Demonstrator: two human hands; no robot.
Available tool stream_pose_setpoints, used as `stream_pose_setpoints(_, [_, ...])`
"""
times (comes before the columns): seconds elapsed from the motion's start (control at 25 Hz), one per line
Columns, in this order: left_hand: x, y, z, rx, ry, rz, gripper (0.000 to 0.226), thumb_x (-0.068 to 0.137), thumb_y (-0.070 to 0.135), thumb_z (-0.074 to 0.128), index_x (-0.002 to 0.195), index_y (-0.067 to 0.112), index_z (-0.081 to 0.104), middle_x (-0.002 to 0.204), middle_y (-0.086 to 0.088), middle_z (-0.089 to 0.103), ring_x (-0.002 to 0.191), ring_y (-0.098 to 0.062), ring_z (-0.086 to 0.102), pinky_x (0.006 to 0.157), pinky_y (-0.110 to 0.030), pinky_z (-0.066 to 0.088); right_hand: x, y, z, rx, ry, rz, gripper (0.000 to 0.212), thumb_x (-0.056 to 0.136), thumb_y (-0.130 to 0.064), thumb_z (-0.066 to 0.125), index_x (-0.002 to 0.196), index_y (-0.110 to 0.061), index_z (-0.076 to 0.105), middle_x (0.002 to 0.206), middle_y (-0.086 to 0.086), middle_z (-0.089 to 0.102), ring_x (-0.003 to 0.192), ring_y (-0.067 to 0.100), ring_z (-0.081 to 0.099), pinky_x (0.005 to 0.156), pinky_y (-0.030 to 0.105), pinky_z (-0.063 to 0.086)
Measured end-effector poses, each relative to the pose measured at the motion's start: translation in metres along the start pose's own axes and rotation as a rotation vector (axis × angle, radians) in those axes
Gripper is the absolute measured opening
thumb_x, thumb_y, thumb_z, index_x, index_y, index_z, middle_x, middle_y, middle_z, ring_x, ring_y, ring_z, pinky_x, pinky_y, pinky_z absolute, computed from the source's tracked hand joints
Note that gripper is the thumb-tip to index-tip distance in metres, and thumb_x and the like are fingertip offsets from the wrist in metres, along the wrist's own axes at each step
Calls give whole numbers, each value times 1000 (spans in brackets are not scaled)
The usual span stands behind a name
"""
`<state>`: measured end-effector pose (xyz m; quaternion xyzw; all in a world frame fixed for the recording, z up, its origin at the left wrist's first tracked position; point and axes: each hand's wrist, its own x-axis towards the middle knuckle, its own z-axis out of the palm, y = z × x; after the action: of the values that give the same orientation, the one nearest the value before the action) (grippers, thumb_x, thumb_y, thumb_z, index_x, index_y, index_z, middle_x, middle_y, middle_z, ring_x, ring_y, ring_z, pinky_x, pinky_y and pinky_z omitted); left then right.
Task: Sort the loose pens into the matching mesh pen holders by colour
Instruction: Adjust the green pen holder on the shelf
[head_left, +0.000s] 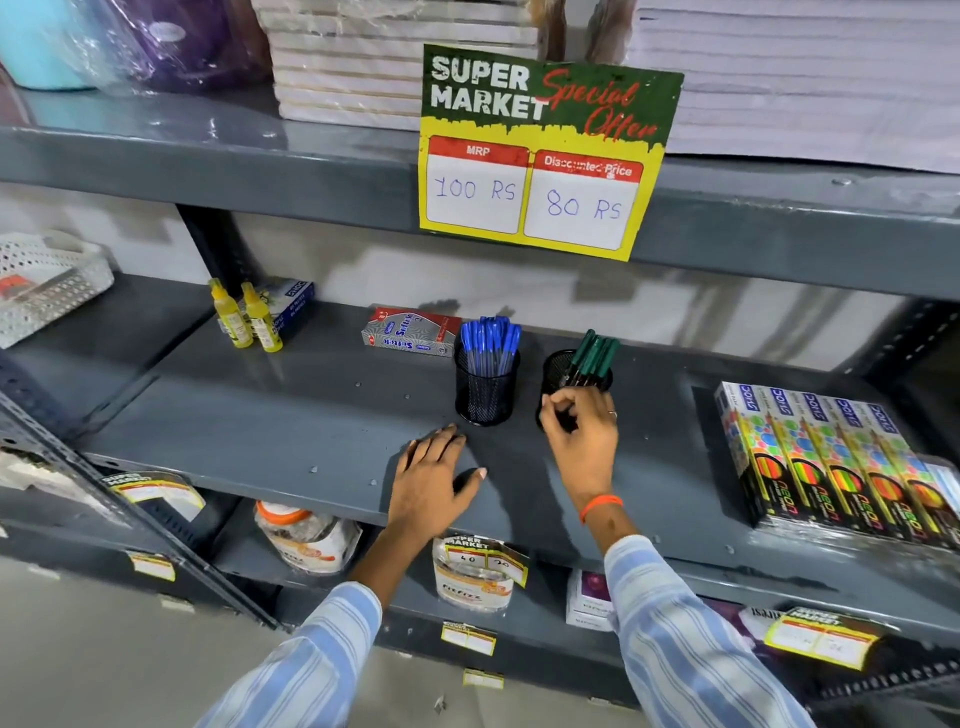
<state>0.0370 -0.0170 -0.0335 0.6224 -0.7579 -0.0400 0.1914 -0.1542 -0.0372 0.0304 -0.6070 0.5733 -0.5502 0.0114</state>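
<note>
Left to right on the grey shelf (260, 415): two yellow glue bottles (249, 322), a red-and-silver box (410, 331), then the two mesh holders. I see no loose pens on the open shelf. Left hand (434, 480) lies flat, fingers spread, palm down just in front of the blue holder (485, 387), holding nothing. That holder stands upright, packed with blue pens (491, 343). Just beside it, the green holder (566, 374) carries green pens (595, 356) leaning to the right. Right hand (582, 421) is at its front wall, fingers curled in on the mesh; I can't tell if it's pinching a pen or only the holder. My read: sorting is about done, this is squaring up. To do it well, I'd keep the left palm planted for balance, grip the holder low on its wall so it doesn't tip, and slide rather than lift so the leaning pens don't spill. Neon pencil boxes (831, 457) sit well apart, far right.
</note>
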Motion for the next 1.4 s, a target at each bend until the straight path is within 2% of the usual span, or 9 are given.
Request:
stream_pose_setpoints(0.12, [16,4,-4,-49,12,-119,53,86,51,52,127,17,50,131,-8,54,123,-27,43,100,-44,34,-12,19,-10,-8,37,142,19,75,-9,76,84,-8,60,83,13,60,80,24,53,79,42,48])
stream_pose_setpoints(0.2, [32,8,-6,-161,33,-249,62,80,55,60,125,13,49,125,-13,57,120,-32,46,97,-47,36,-18,31,-11,40,-17,338,52,69,-18,83,111,-6,55,108,19,54,97,15,49,93,37,45])
stream_pose_setpoints(0.28, [47,9,-8,-321,47,-353,82,71,58,69,133,11,42,131,-15,55,124,-34,45,100,-52,34,-13,42,-5,51,-125,555,88,62,-25,88,132,-2,40,128,23,45,118,27,45,104,41,39])
stream_pose_setpoints(0.36, [60,11,-7,-418,45,-395,101,64,59,75,142,12,30,139,-12,50,130,-33,41,105,-56,28,-2,47,4,50,-231,658,102,59,-27,90,139,-1,32,139,22,41,131,35,38,111,45,35])
stream_pose_setpoints(0.48, [80,12,-7,-523,22,-409,113,58,57,79,145,17,20,140,-6,51,131,-31,41,106,-57,25,7,51,14,151,-249,657,92,56,-19,90,132,-6,40,134,16,51,124,31,50,105,43,44])
stream_pose_setpoints(0.68, [87,9,-4,-557,3,-395,84,58,53,81,125,22,42,122,-9,61,123,-35,40,100,-49,31,3,53,14,148,-255,647,78,57,-22,89,123,-14,47,122,10,64,112,26,61,89,27,45])
stream_pose_setpoints(0.88, [64,4,-9,-587,22,-321,79,58,48,84,119,14,48,118,-8,64,117,-35,46,84,-35,34,-17,45,-6,106,-304,580,75,60,-28,88,121,-15,48,121,9,65,110,26,61,87,26,46])
stream_pose_setpoints(1.04, [33,2,-13,-590,4,-268,80,56,50,84,120,14,48,121,-3,62,117,-30,44,89,-37,35,-42,37,-23,42,-276,567,72,58,-30,89,117,-13,51,117,11,67,106,30,63,87,33,51])
stream_pose_setpoints(1.4, [0,6,-22,-557,-50,-265,80,54,54,83,115,13,51,116,-5,63,114,-31,44,89,-39,38,-65,21,-39,64,-259,596,78,56,-33,89,121,-20,48,124,5,64,113,21,60,90,26,45])
